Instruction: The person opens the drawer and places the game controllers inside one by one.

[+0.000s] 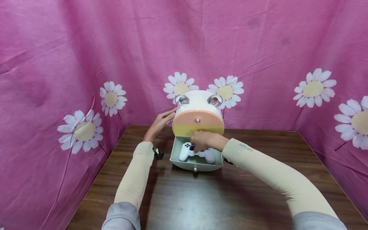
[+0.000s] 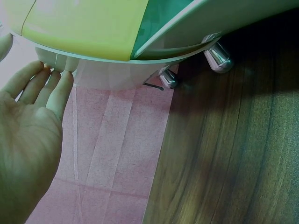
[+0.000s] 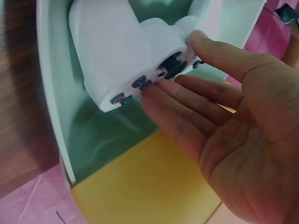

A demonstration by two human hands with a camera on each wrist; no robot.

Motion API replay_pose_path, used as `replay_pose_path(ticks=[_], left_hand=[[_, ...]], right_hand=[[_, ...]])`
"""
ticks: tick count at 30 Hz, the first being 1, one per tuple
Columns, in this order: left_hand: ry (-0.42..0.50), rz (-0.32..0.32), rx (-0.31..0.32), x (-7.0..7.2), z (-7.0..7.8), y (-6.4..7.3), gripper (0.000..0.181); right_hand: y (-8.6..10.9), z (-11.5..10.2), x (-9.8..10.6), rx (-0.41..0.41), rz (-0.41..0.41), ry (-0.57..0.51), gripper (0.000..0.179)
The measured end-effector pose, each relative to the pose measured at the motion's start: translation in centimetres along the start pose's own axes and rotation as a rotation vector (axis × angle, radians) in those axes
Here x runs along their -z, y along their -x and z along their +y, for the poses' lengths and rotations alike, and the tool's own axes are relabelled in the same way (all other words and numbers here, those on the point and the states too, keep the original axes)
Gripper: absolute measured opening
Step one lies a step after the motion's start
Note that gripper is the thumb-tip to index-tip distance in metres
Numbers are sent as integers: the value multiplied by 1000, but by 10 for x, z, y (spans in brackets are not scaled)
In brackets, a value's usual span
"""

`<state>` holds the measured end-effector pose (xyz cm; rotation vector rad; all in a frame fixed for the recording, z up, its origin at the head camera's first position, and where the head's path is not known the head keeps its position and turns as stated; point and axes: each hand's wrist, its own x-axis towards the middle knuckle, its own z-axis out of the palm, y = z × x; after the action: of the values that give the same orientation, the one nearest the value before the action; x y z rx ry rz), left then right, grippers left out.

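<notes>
A small drawer cabinet (image 1: pixel 198 99) stands at the back of the table, with an orange drawer front (image 1: pixel 187 117) above a yellow one (image 1: pixel 184 128). Its green bottom drawer (image 1: pixel 179 164) is pulled out, and a white game controller (image 1: pixel 185 152) lies inside. My right hand (image 1: pixel 204 140) reaches down into this drawer. Thumb (image 3: pixel 205 44) and fingers (image 3: pixel 187 109) stand on opposite sides of the controller's middle, pinching it. Against the cabinet's left side, my left hand (image 1: pixel 161 124) holds its fingers extended, fingertips (image 2: pixel 67 77) right at the white wall.
Silver feet (image 2: pixel 217 58) lift the cabinet off the dark wooden table (image 1: pixel 187 198). Two silver rings (image 1: pixel 182 100) stick up at its top, and a round knob (image 1: pixel 195 169) juts from the drawer's front. Pink flowered cloth (image 1: pixel 143 48) hangs behind and at both sides.
</notes>
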<state>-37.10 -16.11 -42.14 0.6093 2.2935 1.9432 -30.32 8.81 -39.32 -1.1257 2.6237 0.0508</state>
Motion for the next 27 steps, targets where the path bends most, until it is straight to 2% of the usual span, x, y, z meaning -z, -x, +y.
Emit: replay_pose_path(ticks=[2, 6, 13, 17, 27], left_hand=[[12, -3, -1, 0, 0, 0, 54], [6, 1, 3, 0, 0, -1, 55], [30, -1, 4, 0, -2, -2, 55], [30, -3, 0, 0, -1, -1, 55], [36, -3, 2, 0, -3, -2, 55]], right_hand=[[3, -1, 3, 25, 24, 29, 28], [11, -4, 8, 100, 126, 112, 31], [29, -10, 6, 161, 330, 129, 25], [42, -14, 0, 145, 430, 126, 24], [68, -34, -31, 64, 646, 114, 41]])
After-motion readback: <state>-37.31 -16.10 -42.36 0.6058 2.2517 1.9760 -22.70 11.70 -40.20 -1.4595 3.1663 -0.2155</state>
